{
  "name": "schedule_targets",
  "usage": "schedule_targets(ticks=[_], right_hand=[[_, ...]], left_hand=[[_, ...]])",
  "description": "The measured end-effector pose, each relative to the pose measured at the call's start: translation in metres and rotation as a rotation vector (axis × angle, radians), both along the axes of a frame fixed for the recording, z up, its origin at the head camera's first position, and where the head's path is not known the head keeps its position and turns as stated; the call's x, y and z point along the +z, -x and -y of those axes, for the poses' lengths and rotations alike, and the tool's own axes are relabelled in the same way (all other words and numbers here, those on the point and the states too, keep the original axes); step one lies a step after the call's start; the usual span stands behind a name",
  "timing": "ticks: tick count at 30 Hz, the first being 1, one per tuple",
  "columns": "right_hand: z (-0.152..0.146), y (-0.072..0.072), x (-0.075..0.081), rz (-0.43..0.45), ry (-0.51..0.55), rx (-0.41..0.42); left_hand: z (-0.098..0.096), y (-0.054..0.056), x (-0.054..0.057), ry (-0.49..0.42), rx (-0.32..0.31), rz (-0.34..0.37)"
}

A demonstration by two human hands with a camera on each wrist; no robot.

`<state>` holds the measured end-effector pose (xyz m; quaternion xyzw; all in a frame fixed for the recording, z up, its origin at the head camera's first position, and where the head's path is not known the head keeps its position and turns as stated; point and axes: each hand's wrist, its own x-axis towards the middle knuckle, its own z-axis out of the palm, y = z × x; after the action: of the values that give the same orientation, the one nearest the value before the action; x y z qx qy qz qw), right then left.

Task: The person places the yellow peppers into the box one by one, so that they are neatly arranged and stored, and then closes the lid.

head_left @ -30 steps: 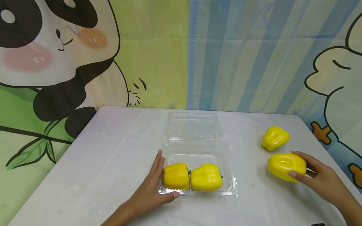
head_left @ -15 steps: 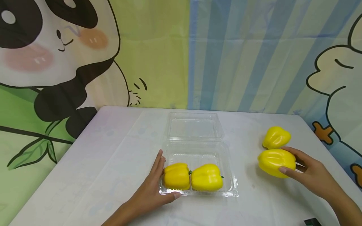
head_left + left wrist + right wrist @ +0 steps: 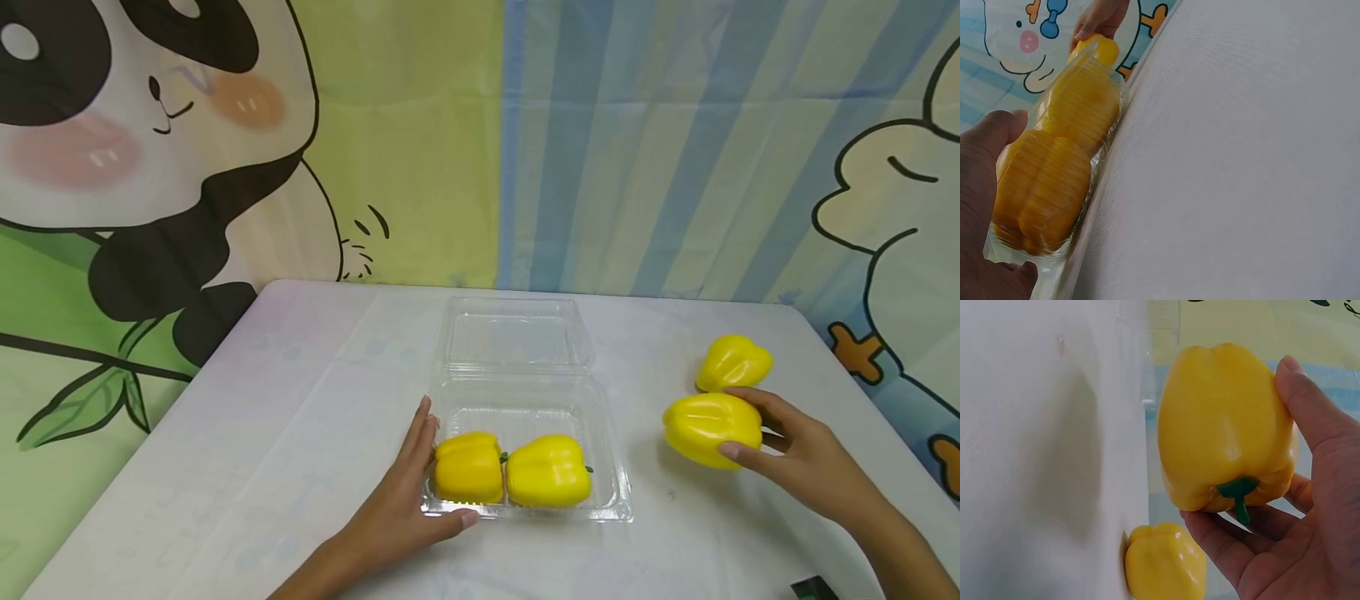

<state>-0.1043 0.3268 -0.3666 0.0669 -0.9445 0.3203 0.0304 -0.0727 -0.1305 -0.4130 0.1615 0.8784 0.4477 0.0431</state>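
In the head view my right hand [image 3: 798,454] holds a yellow bell pepper [image 3: 712,429] above the table, thumb on the near side and fingers on the far side. Its green stem [image 3: 1240,495] points toward the palm in the right wrist view. My left hand [image 3: 397,492] rests against the left side and front corner of a clear plastic clamshell box [image 3: 525,417], its fingers fairly straight and the thumb along the front edge. Two yellow bell peppers lie side by side in the box, a left one [image 3: 468,468] and a right one [image 3: 548,471].
Another yellow bell pepper [image 3: 733,363] lies on the white table [image 3: 300,400], behind the held one. The box's lid [image 3: 516,333] is folded back flat. A small dark object [image 3: 814,588] shows at the bottom right. Behind the table hangs a printed cloth [image 3: 420,150].
My right hand has moved left with the bell pepper, slightly farther from me, slowing lately. The left hand, the box and the other bell peppers have stayed in place.
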Motion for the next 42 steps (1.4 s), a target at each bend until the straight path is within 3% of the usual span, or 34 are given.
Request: schedule_targets(ticks=[12, 20, 29, 42], right_hand=[[0.018, 0.003, 0.006, -0.087, 0.044, 0.093], [0.027, 0.005, 0.006, -0.067, 0.046, 0.115], [0.042, 0.005, 0.006, -0.108, 0.099, 0.176], [0.064, 0.006, 0.014, -0.143, 0.137, 0.184]], left_hand=[[0.000, 0.000, -0.001, 0.000, -0.002, 0.005], [0.000, 0.000, 0.001, 0.005, -0.002, 0.011], [-0.001, -0.001, 0.001, 0.005, 0.015, 0.032], [0.000, 0.000, 0.000, 0.010, 0.005, -0.004]])
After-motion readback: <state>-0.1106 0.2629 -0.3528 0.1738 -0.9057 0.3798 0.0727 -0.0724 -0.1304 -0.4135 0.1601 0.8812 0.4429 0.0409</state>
